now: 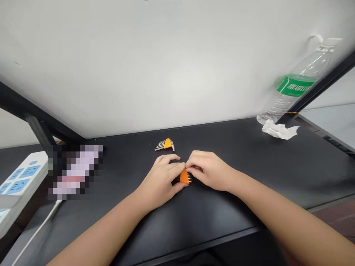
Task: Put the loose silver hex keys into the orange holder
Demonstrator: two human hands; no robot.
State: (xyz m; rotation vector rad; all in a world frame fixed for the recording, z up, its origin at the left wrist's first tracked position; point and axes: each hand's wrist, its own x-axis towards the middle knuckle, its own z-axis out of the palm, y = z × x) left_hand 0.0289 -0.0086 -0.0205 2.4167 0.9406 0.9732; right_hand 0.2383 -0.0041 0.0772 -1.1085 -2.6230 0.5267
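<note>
Between my hands, low over the black tabletop, is an orange hex key holder (pixel 184 177) with several dark metal key ends sticking out on its right side. My left hand (pixel 166 175) is closed on the holder, its thumb along the near edge and fingers over the far edge. My right hand (pixel 206 168) pinches at the holder's upper right corner; whatever lies between its fingertips is hidden. Just behind my hands lies a second hex key set (pixel 167 143), its silver keys fanned out to the left of an orange holder.
A clear plastic bottle (pixel 298 85) with a green label stands at the back right, beside crumpled white tissue (pixel 280 130). At left are a white power strip (pixel 20 181), a blurred-out flat object (pixel 79 168) and a white cable (pixel 37 232). A pale wall (pixel 166 66) rises behind the table (pixel 235 136).
</note>
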